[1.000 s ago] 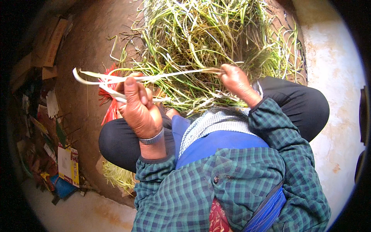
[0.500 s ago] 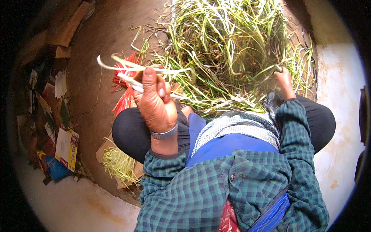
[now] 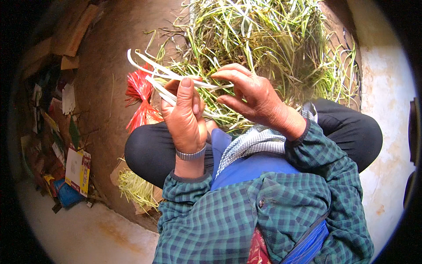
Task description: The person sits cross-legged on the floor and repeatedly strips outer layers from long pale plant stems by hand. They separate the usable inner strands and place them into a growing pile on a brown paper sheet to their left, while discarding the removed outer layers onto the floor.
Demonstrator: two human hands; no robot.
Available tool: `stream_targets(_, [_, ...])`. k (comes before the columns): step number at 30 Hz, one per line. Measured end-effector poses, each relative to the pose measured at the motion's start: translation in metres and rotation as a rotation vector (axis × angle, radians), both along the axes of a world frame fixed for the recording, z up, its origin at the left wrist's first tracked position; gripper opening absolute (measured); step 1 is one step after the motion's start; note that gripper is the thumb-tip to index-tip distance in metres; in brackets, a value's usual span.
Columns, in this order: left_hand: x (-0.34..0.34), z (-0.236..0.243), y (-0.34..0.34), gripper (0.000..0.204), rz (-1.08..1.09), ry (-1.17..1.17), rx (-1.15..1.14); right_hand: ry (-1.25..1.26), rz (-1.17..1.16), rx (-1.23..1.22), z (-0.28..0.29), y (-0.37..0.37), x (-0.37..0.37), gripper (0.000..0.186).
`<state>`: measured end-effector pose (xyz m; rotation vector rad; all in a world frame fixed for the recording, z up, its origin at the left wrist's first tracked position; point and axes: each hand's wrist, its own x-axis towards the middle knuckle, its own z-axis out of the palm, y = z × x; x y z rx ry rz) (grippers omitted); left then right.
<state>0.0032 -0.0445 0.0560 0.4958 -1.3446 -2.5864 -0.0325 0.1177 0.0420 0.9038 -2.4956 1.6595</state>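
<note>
A loose heap of long yellow-green stalks [image 3: 268,42] lay ahead. The right hand [image 3: 260,99], back from the heap's right side, had its fingers parted at the ends of slender white stalks [image 3: 161,91] pinched by the left hand [image 3: 184,118] over the heap's near-left edge, so both could work them together. A flat white-and-yellow cardboard package [image 3: 75,170] bore small, illegible print.

Green-and-navy checked jacket [image 3: 211,215], 2 long sleeves [image 3: 327,160], dark cuffs [image 3: 190,177], 1 round button [image 3: 261,203]. Grey wristband [image 3: 191,155], left side. Black trousers [image 3: 147,152]. Blue cloth [image 3: 259,166] at waist, white-and-dark checked cloth [image 3: 257,144] above. Red patterned fabric [image 3: 259,251] showing.
</note>
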Motion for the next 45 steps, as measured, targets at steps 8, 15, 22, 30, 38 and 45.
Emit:
stream_targets(8, [-0.001, -0.001, 0.007, 0.009, -0.055, -0.020, -0.050, -0.092, 0.030, -0.209, -0.008, -0.003, -0.005, 0.012])
stream_targets(15, [-0.001, -0.002, 0.007, 0.013, -0.042, -0.017, -0.038, -0.458, -0.072, -0.303, -0.024, 0.002, 0.000, 0.013])
stream_targets(22, [0.000, -0.001, 0.006, 0.013, -0.045, -0.024, -0.040, -0.190, -0.042, -0.227, -0.038, 0.021, -0.006, 0.019])
stream_targets(30, [-0.003, -0.005, 0.003, 0.016, -0.029, -0.046, 0.010, -0.410, 0.215, 0.056, -0.053, 0.015, 0.009, 0.016])
stream_targets(38, [-0.005, -0.025, 0.013, 0.029, -0.274, -0.228, -0.090, -1.055, 0.214, -0.418, -0.045, 0.025, 0.008, 0.016])
stream_targets(45, [0.003, -0.038, 0.024, 0.017, -0.390, -0.338, -0.092, -1.029, 0.220, -0.399, -0.047, 0.029, 0.012, 0.016])
